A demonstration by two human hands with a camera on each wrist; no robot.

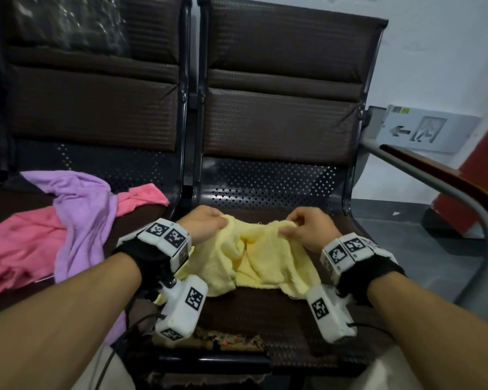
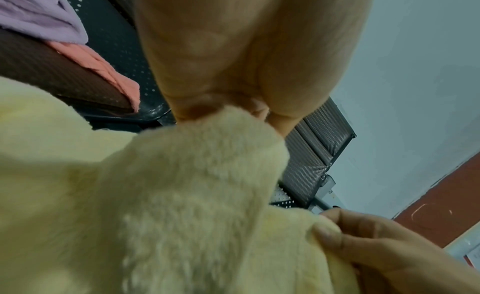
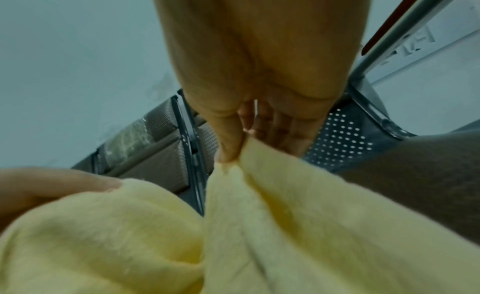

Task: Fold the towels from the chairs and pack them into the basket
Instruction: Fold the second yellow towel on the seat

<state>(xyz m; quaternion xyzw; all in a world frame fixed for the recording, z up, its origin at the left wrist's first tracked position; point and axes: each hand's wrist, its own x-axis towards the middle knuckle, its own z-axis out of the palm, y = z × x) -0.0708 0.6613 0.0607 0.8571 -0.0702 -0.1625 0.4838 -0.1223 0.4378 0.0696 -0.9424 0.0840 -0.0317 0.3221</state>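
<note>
Overhead first, head view: yellow towel [image 1: 261, 263] is fluffy, pale, crumpled with a deep fold down its middle, lying on the brown padded seat of the right chair [image 1: 282, 125]. Left hand [image 1: 202, 225] has fingers curled, pinching the towel's far left corner; right hand [image 1: 307, 228] likewise curled, pinching the far right corner. Towel spreads from both hands back toward the person, its near edge between the two wrist cameras. On the left chair [image 1: 96, 102] seat lie a purple towel [image 1: 81, 209] draped over a pink towel [image 1: 20, 243], both loose and unfolded, well apart from either hand. Grey handrail [image 1: 445, 198] and an arrow sign [image 1: 419, 130] sit at right. Left wrist view: yellow towel [image 2: 168, 206] fills the lower frame, nap thick and blurred; left hand [image 2: 233, 62] closes on a bunched corner right at its fingertips, the towel hanging just below. Right hand [image 2: 376, 247] shows at lower right, thumb pressed on the towel's edge. Purple towel [image 2: 39, 17] and pink towel [image 2: 103, 72] visible upper left on the other seat. Right wrist view: yellow towel [image 3: 233, 237] in soft folds across the bottom; right hand [image 3: 259, 83] pinches a raised ridge of it between thumb and fingers, other fingers loosely bent. Left hand [image 3: 39, 187] at left edge, thumb resting on the cloth.
</note>
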